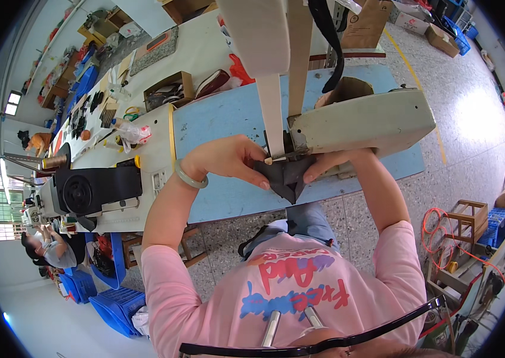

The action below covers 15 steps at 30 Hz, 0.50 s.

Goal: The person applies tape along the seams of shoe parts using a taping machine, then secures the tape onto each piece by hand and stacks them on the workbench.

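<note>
A dark grey folded piece (289, 181), which looks like leather or thick cloth, sits at the working end of a beige industrial machine (363, 122). My left hand (225, 160), with a pale bangle at the wrist, grips its left side, thumb on the near face. On the other side my right hand (336, 162) pinches the piece, partly hidden under the machine's arm. The piece comes to a point toward me, and its far edge meets the small metal parts of the machine head. Exact contact there is too small to make out.
The machine stands on a light blue tabletop (210, 119). Leftward are a cardboard box (169, 89) of dark pieces, a plastic bag (139, 134) and a black sewing machine (94, 190). Another person (61, 247) sits at the far left. A wooden stool (466, 219) stands at right.
</note>
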Each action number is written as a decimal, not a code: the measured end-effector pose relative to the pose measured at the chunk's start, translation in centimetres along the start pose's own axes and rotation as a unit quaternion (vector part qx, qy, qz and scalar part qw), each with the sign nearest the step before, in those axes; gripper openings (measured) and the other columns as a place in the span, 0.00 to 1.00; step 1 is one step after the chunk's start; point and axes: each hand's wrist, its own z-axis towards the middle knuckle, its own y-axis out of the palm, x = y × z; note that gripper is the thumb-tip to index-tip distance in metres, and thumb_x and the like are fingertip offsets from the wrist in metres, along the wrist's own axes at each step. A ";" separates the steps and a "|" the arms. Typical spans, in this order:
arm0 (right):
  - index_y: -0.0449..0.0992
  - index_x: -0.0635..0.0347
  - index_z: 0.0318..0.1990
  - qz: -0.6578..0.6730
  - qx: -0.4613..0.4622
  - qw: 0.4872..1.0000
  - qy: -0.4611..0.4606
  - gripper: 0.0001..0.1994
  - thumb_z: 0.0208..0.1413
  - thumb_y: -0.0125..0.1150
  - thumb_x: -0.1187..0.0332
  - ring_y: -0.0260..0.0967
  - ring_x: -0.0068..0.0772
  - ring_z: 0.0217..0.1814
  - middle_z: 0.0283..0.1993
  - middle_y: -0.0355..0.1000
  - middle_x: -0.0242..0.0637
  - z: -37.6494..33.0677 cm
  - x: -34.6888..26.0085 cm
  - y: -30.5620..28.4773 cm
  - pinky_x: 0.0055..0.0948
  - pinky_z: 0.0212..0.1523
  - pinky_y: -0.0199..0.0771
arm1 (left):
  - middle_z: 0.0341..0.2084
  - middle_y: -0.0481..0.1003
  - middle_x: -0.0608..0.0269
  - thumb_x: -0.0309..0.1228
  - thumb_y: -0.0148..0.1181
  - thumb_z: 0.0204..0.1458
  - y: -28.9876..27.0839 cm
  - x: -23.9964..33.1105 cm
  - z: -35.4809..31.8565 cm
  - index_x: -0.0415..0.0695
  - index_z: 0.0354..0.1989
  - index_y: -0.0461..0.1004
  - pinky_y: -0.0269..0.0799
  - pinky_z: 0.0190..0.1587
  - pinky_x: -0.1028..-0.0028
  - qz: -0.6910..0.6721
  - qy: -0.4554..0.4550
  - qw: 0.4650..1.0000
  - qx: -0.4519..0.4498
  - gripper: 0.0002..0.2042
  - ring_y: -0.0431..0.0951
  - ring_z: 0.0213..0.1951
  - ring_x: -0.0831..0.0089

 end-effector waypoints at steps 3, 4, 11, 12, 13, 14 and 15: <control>0.72 0.57 0.50 0.049 -0.045 0.997 -0.040 0.37 0.32 0.70 0.44 0.68 0.38 0.49 0.46 0.72 0.38 0.8 2.1 0.2 0.32 0.50 0.65 | 0.17 0.74 0.69 0.36 0.69 0.44 -0.1 1.3 0.3 0.38 0.26 0.78 0.64 0.21 0.83 -0.006 -0.039 0.999 -0.017 0.12 0.71 0.19 0.83; 0.71 0.58 0.51 0.100 -0.041 0.991 -0.080 0.36 0.35 0.69 0.45 0.68 0.38 0.50 0.48 0.72 0.39 0.6 1.5 0.1 0.32 0.52 0.65 | 0.17 0.74 0.68 0.35 0.69 0.43 -0.1 1.4 0.3 0.38 0.26 0.78 0.65 0.21 0.82 -0.035 -0.059 0.997 -0.025 0.12 0.71 0.19 0.82; 0.70 0.61 0.52 0.504 0.019 0.850 -0.152 0.33 0.39 0.67 0.49 0.68 0.37 0.50 0.49 0.71 0.39 1.4 2.3 0.6 0.32 0.52 0.66 | 0.19 0.75 0.63 0.30 0.67 0.45 0.4 -1.6 0.8 0.33 0.26 0.77 0.69 0.22 0.80 -0.194 0.031 0.980 -0.030 0.10 0.74 0.19 0.77; 0.70 0.61 0.52 0.535 0.029 0.831 -0.151 0.33 0.40 0.67 0.50 0.68 0.37 0.50 0.49 0.71 0.39 1.4 2.5 0.8 0.31 0.52 0.66 | 0.19 0.75 0.63 0.29 0.67 0.45 0.5 -2.1 0.9 0.33 0.26 0.77 0.69 0.23 0.80 -0.215 0.044 0.975 -0.031 0.10 0.74 0.19 0.77; 0.70 0.61 0.52 0.559 0.038 0.815 -0.150 0.33 0.40 0.67 0.50 0.68 0.37 0.50 0.49 0.71 0.39 1.6 2.8 1.0 0.31 0.52 0.66 | 0.19 0.75 0.63 0.28 0.67 0.45 0.5 -2.4 0.9 0.33 0.26 0.77 0.70 0.23 0.79 -0.237 0.056 0.969 -0.031 0.09 0.74 0.19 0.77; 0.70 0.61 0.52 0.577 0.046 0.801 -0.151 0.33 0.40 0.67 0.50 0.68 0.36 0.49 0.48 0.71 0.39 1.6 2.9 1.1 0.31 0.52 0.66 | 0.19 0.75 0.63 0.28 0.67 0.45 0.5 -2.5 0.9 0.33 0.26 0.77 0.70 0.23 0.79 -0.239 0.057 0.969 -0.031 0.09 0.74 0.19 0.77; 0.70 0.61 0.52 0.593 0.053 0.790 -0.149 0.33 0.40 0.67 0.51 0.68 0.36 0.49 0.48 0.71 0.39 1.7 3.0 1.2 0.31 0.51 0.66 | 0.19 0.74 0.63 0.27 0.67 0.45 0.6 -2.7 0.9 0.33 0.25 0.77 0.70 0.23 0.79 -0.248 0.062 0.966 -0.027 0.09 0.74 0.19 0.77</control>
